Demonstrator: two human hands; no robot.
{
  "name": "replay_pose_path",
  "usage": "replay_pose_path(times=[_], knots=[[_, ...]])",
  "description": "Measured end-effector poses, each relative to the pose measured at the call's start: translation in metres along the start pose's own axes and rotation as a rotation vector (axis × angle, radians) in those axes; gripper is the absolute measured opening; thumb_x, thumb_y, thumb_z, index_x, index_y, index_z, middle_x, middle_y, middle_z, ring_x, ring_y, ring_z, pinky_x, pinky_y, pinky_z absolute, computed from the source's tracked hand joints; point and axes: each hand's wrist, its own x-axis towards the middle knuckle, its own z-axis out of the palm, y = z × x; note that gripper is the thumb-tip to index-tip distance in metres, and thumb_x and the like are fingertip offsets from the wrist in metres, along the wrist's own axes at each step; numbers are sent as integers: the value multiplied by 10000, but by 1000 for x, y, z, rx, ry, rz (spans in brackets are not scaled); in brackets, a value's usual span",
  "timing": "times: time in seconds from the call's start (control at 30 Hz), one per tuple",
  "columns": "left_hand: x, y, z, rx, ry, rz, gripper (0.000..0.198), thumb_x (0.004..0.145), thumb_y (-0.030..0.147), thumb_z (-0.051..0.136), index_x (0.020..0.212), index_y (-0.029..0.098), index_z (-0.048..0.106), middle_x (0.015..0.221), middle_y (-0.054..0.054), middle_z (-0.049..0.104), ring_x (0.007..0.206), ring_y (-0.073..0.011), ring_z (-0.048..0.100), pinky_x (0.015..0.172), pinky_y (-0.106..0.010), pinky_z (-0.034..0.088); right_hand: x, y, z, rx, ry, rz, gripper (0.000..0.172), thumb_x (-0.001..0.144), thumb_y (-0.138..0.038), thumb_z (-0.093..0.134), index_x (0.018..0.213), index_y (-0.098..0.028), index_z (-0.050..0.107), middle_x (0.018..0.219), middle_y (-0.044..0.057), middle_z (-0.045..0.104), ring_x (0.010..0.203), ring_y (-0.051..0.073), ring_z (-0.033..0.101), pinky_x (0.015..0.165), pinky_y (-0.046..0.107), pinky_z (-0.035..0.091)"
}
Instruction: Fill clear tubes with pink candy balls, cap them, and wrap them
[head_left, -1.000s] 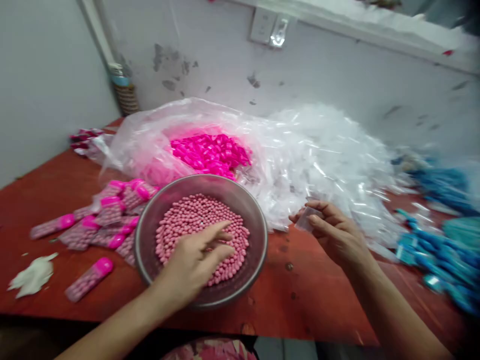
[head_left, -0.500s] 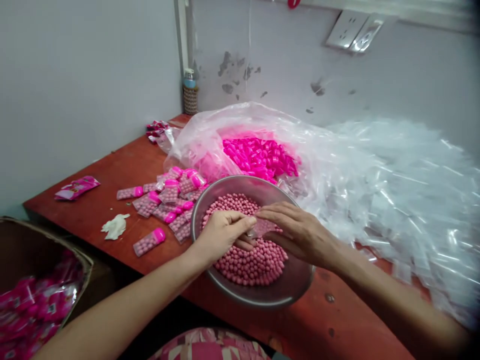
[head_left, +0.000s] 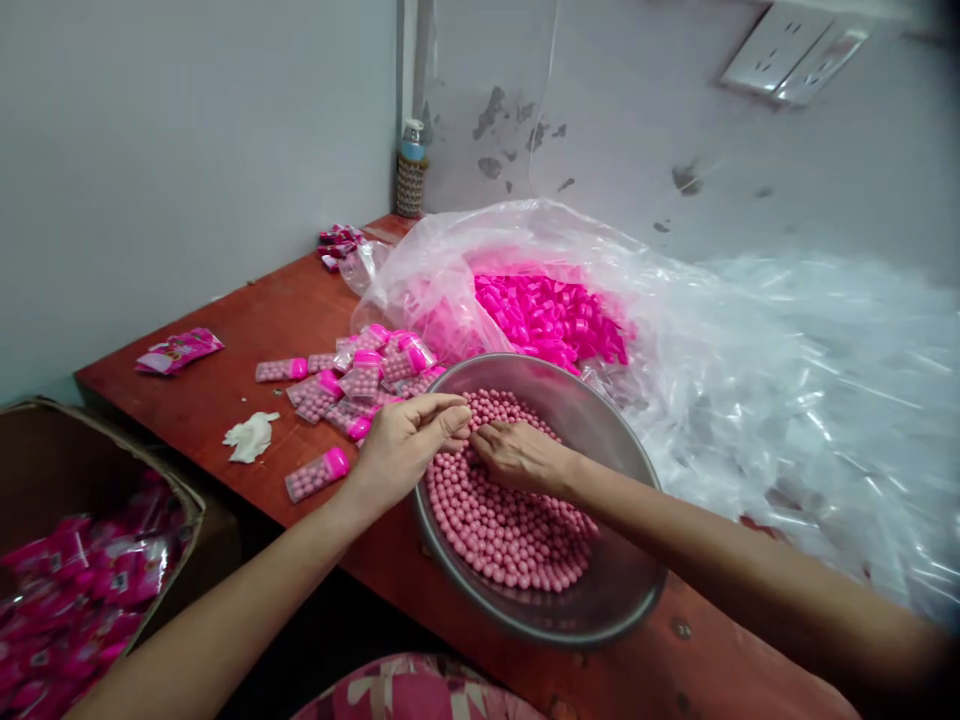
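Over the left side of the metal bowl, my left hand is closed, its thumb and fingers pinched around a small clear plastic container that they almost wholly hide. My right hand reaches into the bowl with curled fingers, its fingertips down among the pink beads and close to the left fingertips. Those fingertips are partly hidden, and how many beads they hold cannot be seen. Left of the bowl lie several small clear bottles filled with pink beads and capped in bright pink.
Behind the bowl, a clear bag holds bright pink caps. Clear plastic containers are heaped at right. A pink packet and a white scrap lie on the red table. A cardboard box of pink packets stands lower left.
My right hand has left the clear container and dipped into the beads, fingers now curled. My left hand has shifted left towards the bowl's rim. The camera view has turned slightly left.
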Motion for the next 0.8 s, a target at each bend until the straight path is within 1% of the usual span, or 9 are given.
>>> replay_pose_path(times=[0.1,0.23,0.3,0.37,0.47,0.53,0.6,0.7,0.8], knots=[[-1,-2,-3,16,22,42,356,779,368,619,1028,113,626,970,-87,674,838,-195,656,748,-303,558,8,-5,-4,325,81,66,185,804,-188,512,965,-101,538,876,95,605,727,169,559,636,279,435],[-1,-3,-4,161,51,142,400,791,335,602,1142,145,580,1149,-93,616,1040,-218,585,879,-315,495,-7,-2,-19,1080,198,188,201,789,-233,556,970,-149,534,825,24,589,721,127,561,654,244,458],[0,-1,-2,276,20,151,441,799,313,584,1208,155,539,1211,-96,579,1079,-223,561,902,-320,472,-18,-2,-27,1423,266,243,266,771,-249,600,1012,-168,519,853,7,580,740,112,567,662,229,468],[1,2,4,409,-38,157,434,802,286,574,1216,165,539,1210,-91,582,1081,-228,556,918,-328,448,-27,-4,-32,1673,334,279,338,744,-233,650,1050,-190,513,926,5,582,794,109,578,703,229,476],[3,8,16,493,-139,181,314,806,237,555,1106,178,625,1066,-62,661,983,-217,597,880,-305,445,-33,-10,-35,1906,387,269,361,765,-231,646,1099,-231,509,1051,24,585,908,133,584,797,287,483],[6,8,24,442,-156,178,240,799,205,548,1004,169,669,944,-47,689,890,-201,618,821,-278,457,-35,-13,-35,1964,388,264,319,787,-252,626,1086,-238,514,1079,36,589,935,150,587,813,330,491],[9,5,29,365,-143,159,196,779,174,554,925,150,684,881,-44,688,845,-189,616,788,-261,453,-37,-12,-34,1915,391,317,244,789,-276,622,1010,-220,533,1013,31,615,886,153,604,780,339,508],[15,-1,31,210,-164,95,166,756,173,573,873,121,679,828,-47,667,775,-165,600,707,-235,449,-42,-6,-34,1646,420,423,176,785,-305,620,897,-190,548,821,14,640,759,149,617,712,319,519],[19,-5,29,31,-235,-42,193,740,216,606,881,97,663,777,-43,636,673,-132,572,626,-217,444,-51,2,-37,1293,514,445,222,790,-302,607,974,-189,555,862,35,650,786,161,618,726,301,504]])
